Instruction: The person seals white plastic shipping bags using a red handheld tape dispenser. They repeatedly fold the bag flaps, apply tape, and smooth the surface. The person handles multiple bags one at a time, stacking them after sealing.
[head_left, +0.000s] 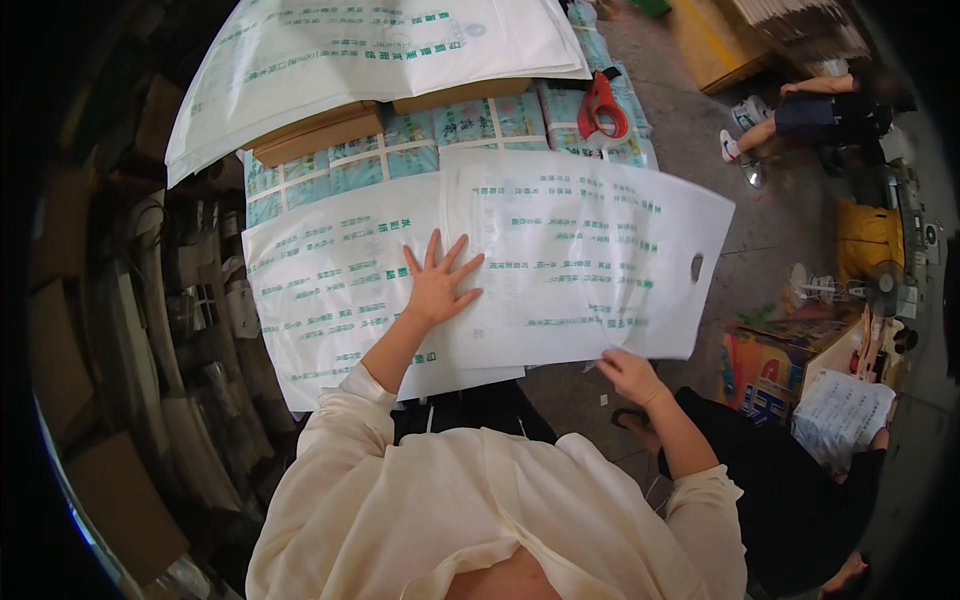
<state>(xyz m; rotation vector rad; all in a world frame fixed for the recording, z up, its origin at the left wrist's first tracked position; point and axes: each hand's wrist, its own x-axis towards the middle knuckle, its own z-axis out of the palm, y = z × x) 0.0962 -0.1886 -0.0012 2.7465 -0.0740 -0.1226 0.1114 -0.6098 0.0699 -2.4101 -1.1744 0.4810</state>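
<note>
A large white plastic bag (570, 250) with green print and a cut-out handle hole lies flat before me. Its left part overlaps another white printed bag (330, 300). My left hand (440, 285) rests on the bags where they overlap, fingers spread and palm down. At the near right edge of the upper bag, my right hand (632, 377) has its fingers closed in a pinch on the bag's border. Beneath the bags are several blue-green wrapped packs (490, 120), bound with pale straps.
More white printed bags (380, 60) lie at the far side over brown cardboard boxes (320, 132). A red tape dispenser (603, 108) sits on the packs at far right. A person in black at right handles a white bag (843, 415); another person (825, 115) is farther off. Cardboard (125, 505) stands at left.
</note>
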